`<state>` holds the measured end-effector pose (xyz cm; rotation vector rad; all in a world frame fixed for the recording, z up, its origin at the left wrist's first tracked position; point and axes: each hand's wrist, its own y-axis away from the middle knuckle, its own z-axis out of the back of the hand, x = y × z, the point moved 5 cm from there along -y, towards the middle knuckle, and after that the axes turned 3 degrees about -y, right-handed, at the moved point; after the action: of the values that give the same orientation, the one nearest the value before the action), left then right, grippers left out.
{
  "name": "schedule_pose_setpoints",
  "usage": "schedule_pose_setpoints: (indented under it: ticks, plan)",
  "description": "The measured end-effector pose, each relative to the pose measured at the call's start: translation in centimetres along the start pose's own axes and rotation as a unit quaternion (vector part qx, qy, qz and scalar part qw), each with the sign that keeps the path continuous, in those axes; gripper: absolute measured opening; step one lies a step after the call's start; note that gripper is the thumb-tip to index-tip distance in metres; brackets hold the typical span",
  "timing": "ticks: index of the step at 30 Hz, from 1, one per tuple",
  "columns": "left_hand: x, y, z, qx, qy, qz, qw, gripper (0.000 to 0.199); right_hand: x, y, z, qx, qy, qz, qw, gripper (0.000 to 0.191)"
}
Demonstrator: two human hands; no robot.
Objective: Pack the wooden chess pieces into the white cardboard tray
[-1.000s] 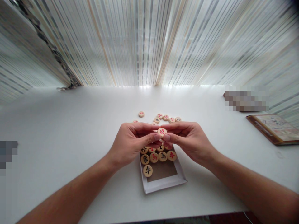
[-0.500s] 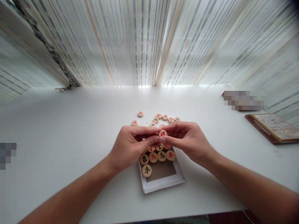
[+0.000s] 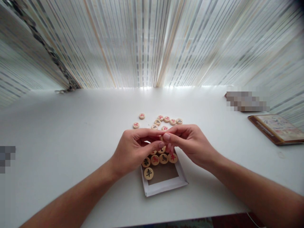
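Above a shallow white box (image 3: 166,187), my left hand (image 3: 130,147) and my right hand (image 3: 192,141) meet with thumbs and fingers pinched on one small round Chinese chess piece (image 3: 161,138). Only a sliver of its edge shows, as my right thumb covers its face. Inside the box, beneath my hands, wooden pieces lie in rows. They include a red horse piece (image 3: 155,160), a black horse piece (image 3: 163,158) and a red chariot piece (image 3: 173,158). A black chariot piece (image 3: 148,173) lies alone in the row nearest me. My hands hide the box's far part.
Several loose pieces lie beyond my hands, among them a red one (image 3: 142,116) and a black one (image 3: 179,121). A brown-edged booklet or flat box (image 3: 277,129) rests at the right. Striped curtains (image 3: 147,44) hang behind the white table (image 3: 71,133).
My right thumb has slid over the chess piece, covering the red character that showed before. My right fingers have shifted around it. The pieces in the box stay in place.
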<state>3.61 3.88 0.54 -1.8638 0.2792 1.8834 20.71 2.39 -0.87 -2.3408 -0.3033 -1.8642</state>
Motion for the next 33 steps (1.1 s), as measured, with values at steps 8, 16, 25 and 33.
schedule_pose_setpoints:
  ticks: [8,16,25,33]
  plan:
    - [0.0,-0.2,0.4,-0.02,0.019,0.009,1.0,0.03,-0.3,-0.1,-0.2,0.017,-0.047,-0.012,0.999,0.027]
    - [-0.8,-0.1,0.3,-0.004,-0.029,-0.039,0.999,0.025,-0.2,-0.1,-0.2,-0.012,-0.04,-0.04,0.998,0.036]
    - [-0.4,0.1,0.1,0.026,-0.04,-0.046,0.998,0.03,0.4,0.0,-0.4,-0.001,-0.018,-0.01,1.0,0.027]
    - [-0.5,0.2,0.1,0.019,0.02,-0.025,0.999,0.033,0.9,0.3,-0.5,0.016,0.016,0.027,0.999,0.017]
